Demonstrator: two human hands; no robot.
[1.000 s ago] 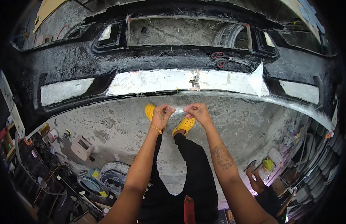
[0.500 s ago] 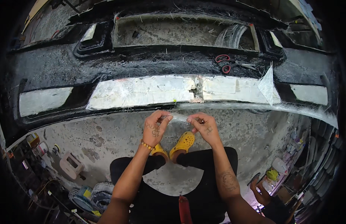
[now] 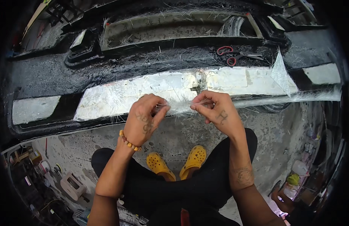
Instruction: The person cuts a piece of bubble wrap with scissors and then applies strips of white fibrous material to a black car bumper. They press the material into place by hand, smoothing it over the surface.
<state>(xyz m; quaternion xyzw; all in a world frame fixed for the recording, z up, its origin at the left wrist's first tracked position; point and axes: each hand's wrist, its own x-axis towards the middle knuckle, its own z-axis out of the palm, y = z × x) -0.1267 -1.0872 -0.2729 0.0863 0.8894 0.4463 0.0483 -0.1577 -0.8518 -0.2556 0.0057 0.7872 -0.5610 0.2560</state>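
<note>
My left hand (image 3: pixel 144 118) and my right hand (image 3: pixel 217 113) pinch a wispy piece of white fiberglass strands (image 3: pixel 179 107) stretched between their fingertips. Both are at the front edge of a large black moulded panel (image 3: pixel 80 56), over its long white middle strip (image 3: pixel 136 90); whether they touch it I cannot tell. Behind my right hand, red-and-black scissors (image 3: pixel 231 56) lie on the panel. A triangular piece of white fiber mat (image 3: pixel 282 75) rests at the strip's right end. Loose fibers are scattered over the panel and along its front edge.
My yellow clogs (image 3: pixel 193 158) stand on the stained concrete floor (image 3: pixel 69 147). A beige plastic object (image 3: pixel 72 184) and clutter lie at the left. At lower right are a yellow-green item (image 3: pixel 293 179), a white container (image 3: pixel 300 167) and another person's bare limb (image 3: pixel 281 201).
I have lowered into a squat, knees now bent out either side. Both hands, with the fiber piece, have come from below the panel's edge onto it, over the white strip.
</note>
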